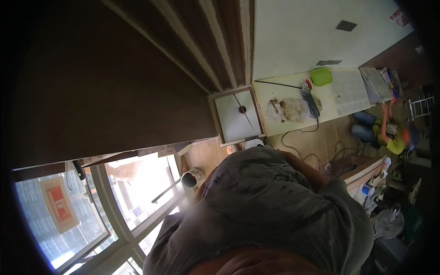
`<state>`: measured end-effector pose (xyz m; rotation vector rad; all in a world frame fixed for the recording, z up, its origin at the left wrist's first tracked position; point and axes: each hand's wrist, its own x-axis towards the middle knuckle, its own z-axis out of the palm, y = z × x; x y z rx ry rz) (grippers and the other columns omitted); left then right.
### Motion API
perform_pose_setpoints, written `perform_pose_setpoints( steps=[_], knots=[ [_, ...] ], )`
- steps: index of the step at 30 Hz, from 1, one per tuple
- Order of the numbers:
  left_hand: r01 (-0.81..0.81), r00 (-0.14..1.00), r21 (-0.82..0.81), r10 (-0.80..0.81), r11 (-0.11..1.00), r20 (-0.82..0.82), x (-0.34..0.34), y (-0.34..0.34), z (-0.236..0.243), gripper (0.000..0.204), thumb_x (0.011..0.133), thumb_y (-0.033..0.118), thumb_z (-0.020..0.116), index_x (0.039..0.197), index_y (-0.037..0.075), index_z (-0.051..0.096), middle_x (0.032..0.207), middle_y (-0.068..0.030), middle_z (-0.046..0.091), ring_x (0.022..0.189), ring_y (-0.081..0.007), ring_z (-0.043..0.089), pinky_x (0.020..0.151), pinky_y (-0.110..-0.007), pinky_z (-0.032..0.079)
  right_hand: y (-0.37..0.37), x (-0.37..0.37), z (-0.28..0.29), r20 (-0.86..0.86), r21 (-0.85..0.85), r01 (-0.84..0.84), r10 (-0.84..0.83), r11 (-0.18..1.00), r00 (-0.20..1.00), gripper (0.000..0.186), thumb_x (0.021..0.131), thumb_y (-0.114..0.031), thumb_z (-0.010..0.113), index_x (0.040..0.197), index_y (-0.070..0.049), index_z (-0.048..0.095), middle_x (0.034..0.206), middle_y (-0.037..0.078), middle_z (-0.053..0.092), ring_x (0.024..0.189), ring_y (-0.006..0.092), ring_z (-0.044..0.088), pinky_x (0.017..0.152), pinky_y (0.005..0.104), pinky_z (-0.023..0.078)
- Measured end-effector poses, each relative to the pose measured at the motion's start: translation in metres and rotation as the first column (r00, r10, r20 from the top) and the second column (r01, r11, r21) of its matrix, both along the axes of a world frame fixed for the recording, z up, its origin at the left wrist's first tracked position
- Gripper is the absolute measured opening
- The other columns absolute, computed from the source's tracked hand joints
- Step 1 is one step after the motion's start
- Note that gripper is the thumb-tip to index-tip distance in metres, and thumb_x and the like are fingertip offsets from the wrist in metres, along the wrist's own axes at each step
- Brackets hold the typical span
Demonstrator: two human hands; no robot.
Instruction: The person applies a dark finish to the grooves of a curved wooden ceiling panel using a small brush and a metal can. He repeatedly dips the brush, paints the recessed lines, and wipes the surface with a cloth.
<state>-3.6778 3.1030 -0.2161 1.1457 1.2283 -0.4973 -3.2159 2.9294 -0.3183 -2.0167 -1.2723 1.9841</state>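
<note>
Both my hands are out of sight behind my grey shirt (pixel 256 201). My right forearm (pixel 305 172) shows along the shirt's right side, bent inward. Only a sliver of my left arm (pixel 201 190) shows at the left side. Next to it stands a round can or tube (pixel 196 173) with a dark opening; whether my left hand touches it is hidden. In front of me is a square white-surfaced box frame (pixel 228 129) with a thin stick (pixel 247 120) lying across a dark round spot.
A stained pale worktop (pixel 270 126) bears an angle grinder (pixel 311 103), a green plastic tub (pixel 321 76) and newspaper (pixel 350 94). Its cord (pixel 293 131) trails over the floor. Another person (pixel 389 137) crouches at far right. Windows (pixel 142 192) stand left, beside a large brown panel (pixel 114 91).
</note>
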Motion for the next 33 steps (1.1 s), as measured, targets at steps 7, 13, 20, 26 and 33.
perform_pose_setpoints(
  steps=[7,13,20,26,33],
  knots=[
    [0.050,0.996,0.032,-0.053,0.998,0.078,0.045,-0.003,0.026,0.032,0.104,0.034,0.059,0.117,0.006,0.064,0.107,-0.0117,0.071,0.092,-0.0192,0.066,0.080,-0.034,0.050,0.009,0.027,0.014,-0.040,0.124,0.093,-0.089,0.988,0.995,0.043,0.086,-0.038,0.073,0.120,-0.012,0.074,0.114,0.018,0.073,0.105,0.0307,0.070,0.093,0.0406,0.053],
    [0.100,0.975,0.050,-0.108,0.994,0.196,0.113,0.001,0.063,0.036,0.104,0.033,0.059,0.128,0.005,0.061,0.115,-0.0127,0.071,0.099,-0.0198,0.067,0.087,-0.034,0.051,0.022,0.060,0.067,0.203,0.353,0.083,-0.163,0.932,0.966,0.039,0.076,-0.029,0.081,0.111,-0.011,0.079,0.094,0.014,0.078,0.087,0.0277,0.076,0.084,0.0401,0.057],
    [-0.074,0.930,-0.030,0.079,0.997,0.358,0.210,0.038,0.090,0.044,0.105,0.032,0.059,0.140,0.005,0.058,0.124,-0.0139,0.071,0.108,-0.0206,0.069,0.094,-0.034,0.052,0.039,0.102,0.025,0.034,0.366,0.494,-0.542,0.788,0.840,0.045,0.076,-0.028,0.086,0.114,-0.005,0.076,0.083,0.014,0.077,0.067,0.0207,0.073,0.070,0.0339,0.058],
    [-0.190,0.959,0.153,0.151,0.970,0.239,0.255,0.071,0.003,0.041,0.102,0.022,0.059,0.139,0.003,0.060,0.120,-0.0115,0.073,0.106,-0.0172,0.071,0.094,-0.031,0.053,0.088,0.089,-0.030,0.041,0.500,0.422,-0.507,0.757,0.861,0.034,0.079,-0.024,0.085,0.106,-0.005,0.073,0.092,0.013,0.076,0.081,0.0229,0.074,0.076,0.0365,0.058],
    [0.115,0.993,0.495,-0.116,0.861,-0.030,0.251,0.107,-0.189,0.064,0.082,0.018,0.079,0.140,0.004,0.057,0.117,-0.0162,0.073,0.103,-0.0273,0.072,0.095,-0.039,0.055,0.165,0.039,-0.060,0.052,0.490,0.530,-0.630,0.693,0.775,0.040,0.083,-0.022,0.082,0.113,-0.006,0.061,0.115,0.020,0.067,0.104,0.0350,0.068,0.089,0.0433,0.053]
  ],
)
